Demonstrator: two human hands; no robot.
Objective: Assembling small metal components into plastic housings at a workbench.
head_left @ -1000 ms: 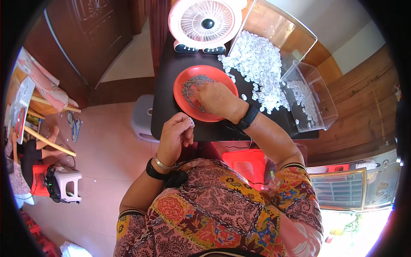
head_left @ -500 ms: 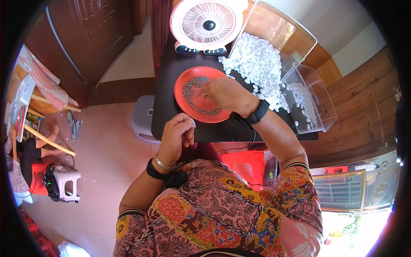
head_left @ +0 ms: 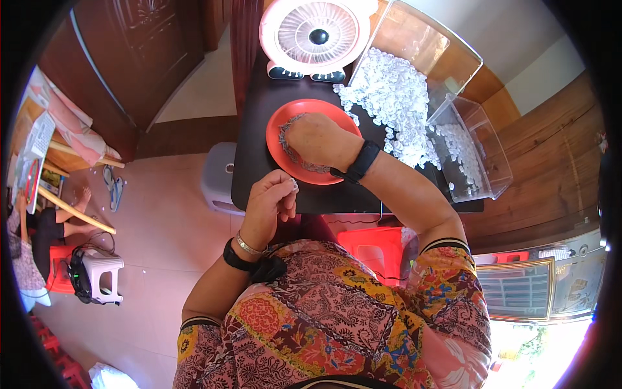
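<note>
My right hand [head_left: 319,141] reaches palm down into a red plate [head_left: 285,123] that holds several small grey metal pieces; whether its fingers grip one is hidden. My left hand [head_left: 271,202] hovers at the near edge of the dark table [head_left: 253,162], fingers pinched on a small white piece [head_left: 293,187]. A heap of small white plastic pieces [head_left: 395,97] lies on the table right of the plate.
A pink table fan [head_left: 316,34] stands at the table's far end. Two clear plastic boxes [head_left: 470,152] sit at the right, one with white pieces. A red stool [head_left: 372,243] stands under the table, a grey stool [head_left: 220,178] to its left. Another person [head_left: 29,240] sits far left.
My right hand has moved left from the plate's right rim to over its middle. My left hand has stayed at the table edge with the white piece.
</note>
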